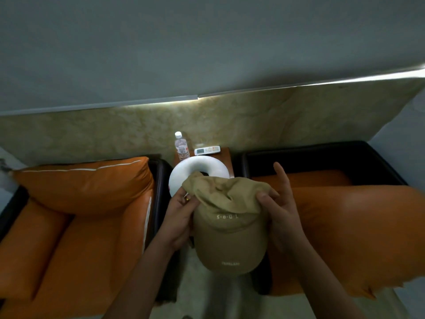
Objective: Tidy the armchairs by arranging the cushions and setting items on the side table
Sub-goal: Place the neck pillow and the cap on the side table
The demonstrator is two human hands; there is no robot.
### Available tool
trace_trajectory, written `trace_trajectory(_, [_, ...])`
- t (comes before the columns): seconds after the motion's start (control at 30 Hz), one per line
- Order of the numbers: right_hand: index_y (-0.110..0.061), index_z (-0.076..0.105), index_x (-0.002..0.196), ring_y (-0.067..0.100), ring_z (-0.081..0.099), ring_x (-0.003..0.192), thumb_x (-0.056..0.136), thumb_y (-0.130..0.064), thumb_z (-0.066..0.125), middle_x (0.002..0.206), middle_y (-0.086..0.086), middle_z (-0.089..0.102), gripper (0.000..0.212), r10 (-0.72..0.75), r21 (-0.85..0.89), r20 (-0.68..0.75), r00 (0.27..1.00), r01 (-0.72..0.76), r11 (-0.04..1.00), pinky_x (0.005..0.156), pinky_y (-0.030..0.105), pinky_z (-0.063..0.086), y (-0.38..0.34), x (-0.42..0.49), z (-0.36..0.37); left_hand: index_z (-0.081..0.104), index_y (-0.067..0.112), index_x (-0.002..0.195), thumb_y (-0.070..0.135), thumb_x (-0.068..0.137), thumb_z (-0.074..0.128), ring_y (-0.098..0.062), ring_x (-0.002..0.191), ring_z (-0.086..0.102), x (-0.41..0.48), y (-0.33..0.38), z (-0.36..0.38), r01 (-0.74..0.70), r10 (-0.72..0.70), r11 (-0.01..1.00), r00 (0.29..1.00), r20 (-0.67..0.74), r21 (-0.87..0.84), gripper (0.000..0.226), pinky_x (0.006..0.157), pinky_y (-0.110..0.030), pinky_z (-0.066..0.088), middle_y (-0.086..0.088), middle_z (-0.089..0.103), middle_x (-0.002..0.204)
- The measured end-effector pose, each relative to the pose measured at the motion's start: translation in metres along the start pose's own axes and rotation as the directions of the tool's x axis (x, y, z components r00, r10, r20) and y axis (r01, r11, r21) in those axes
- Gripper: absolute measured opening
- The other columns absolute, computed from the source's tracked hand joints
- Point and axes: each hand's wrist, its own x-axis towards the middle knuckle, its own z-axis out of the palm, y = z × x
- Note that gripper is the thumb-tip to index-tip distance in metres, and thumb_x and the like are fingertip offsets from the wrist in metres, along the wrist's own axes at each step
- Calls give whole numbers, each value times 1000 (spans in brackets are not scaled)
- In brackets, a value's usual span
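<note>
I hold a tan cap (230, 229) in front of me, brim toward me, between the two armchairs. My left hand (180, 217) pinches the crumpled crown at its left side. My right hand (279, 203) grips the crown's right side with the thumb on the fabric, and its index finger sticks up. Behind the cap a white ring-shaped neck pillow (197, 165) lies on the brown side table (226, 155). An orange cushion (87, 183) leans against the back of the left armchair (69, 245). Another orange cushion (354, 231) lies across the seat of the right armchair (322, 155).
A clear water bottle (181, 146) and a white remote control (207, 150) sit at the back of the side table, close to the marbled wall (276, 116). Pale floor (207, 300) shows between the chairs below the cap.
</note>
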Motion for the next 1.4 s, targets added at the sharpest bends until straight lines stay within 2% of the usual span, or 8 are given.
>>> trace_trajectory(0.13, [-32,41,148,20,72,87,79,3,60,89,7,75,80,51,81,38,998,-54,995,76,32,60,3,11,15,63,-3,126,8,100,53,-31,106,69,9,17,-24,15,-23,995,996,-86,-100,29,85,-34,60,-23,72,114])
trace_trajectory(0.3, [-25,51,143,31,66,108,77,4,57,124,18,67,72,168,225,27,985,-170,960,89,39,58,24,15,31,67,18,100,10,87,63,-15,65,44,15,31,-62,52,-64,984,996,-62,-172,15,59,-23,49,0,51,61])
trace_trajectory(0.47, [-28,64,126,21,73,100,89,6,58,109,-2,75,50,154,-57,-9,988,-155,986,77,31,60,43,19,45,46,27,145,1,88,65,-21,111,70,21,41,-95,-19,17,998,999,48,55,65,89,-34,57,-2,74,117])
trace_trajectory(0.7, [-17,69,110,15,70,93,96,-14,61,99,-4,72,17,-26,-489,-12,1000,17,872,77,28,59,58,48,42,68,3,109,4,90,65,-27,99,72,48,43,-116,-119,105,924,993,60,364,20,76,-26,58,-13,76,105])
trace_trajectory(0.93, [-16,63,102,14,64,89,101,-25,56,101,2,67,12,39,-315,-144,989,-84,945,77,33,51,89,109,29,68,13,116,-2,99,52,-16,98,72,99,27,-101,61,-51,976,997,-50,210,28,69,-23,58,-2,76,106])
trace_trajectory(1.0, [-16,59,94,15,61,84,102,-26,53,94,2,64,14,90,-260,-155,984,-128,957,78,37,50,97,124,26,73,19,97,-1,100,46,-14,87,72,111,23,-96,106,-103,987,994,-32,119,34,64,-23,57,-1,75,93])
trace_trajectory(1.23, [-2,54,97,13,60,76,99,-26,52,81,-4,62,24,12,-283,-117,993,-45,958,70,27,52,123,171,25,56,8,79,6,57,51,-15,67,57,153,6,-110,96,-103,993,989,102,66,22,57,-24,50,-7,58,72])
trace_trajectory(1.4, [-9,58,96,7,61,74,102,-12,52,82,-8,64,9,-86,-449,-139,987,14,894,67,18,50,133,206,26,66,6,121,20,90,64,-28,108,67,200,23,-131,151,-262,932,909,323,330,35,92,-39,55,-20,69,118])
